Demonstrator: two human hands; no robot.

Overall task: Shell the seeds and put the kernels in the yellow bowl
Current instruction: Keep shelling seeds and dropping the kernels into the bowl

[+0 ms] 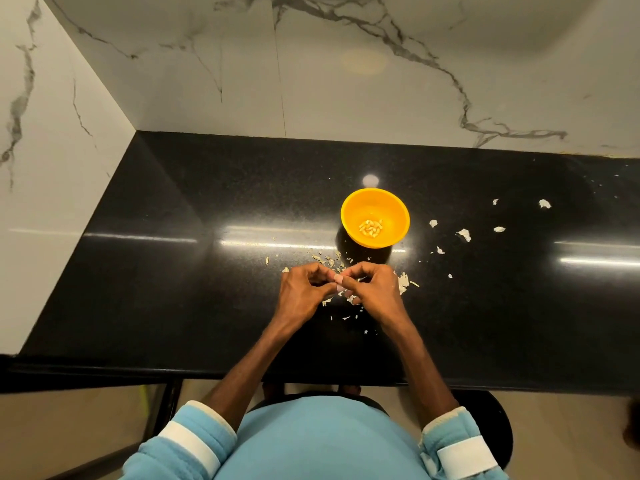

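Blue sleeves (194, 441) frame two arms over one black counter (173, 271); left hand (304, 289) and right hand (377, 289) pinch one seed (338, 280) between curled fingertips. Just beyond, one bowl (346, 209) holds roughly a dozen kernels (371, 227), with shells (464, 234) scattered around.

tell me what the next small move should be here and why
Probably finish cracking the shell apart before moving anything to the yellow bowl. The left hand and right hand meet fingertip to fingertip, seemingly pinching a seed hidden between them; kernels already lie in the bowl just beyond.
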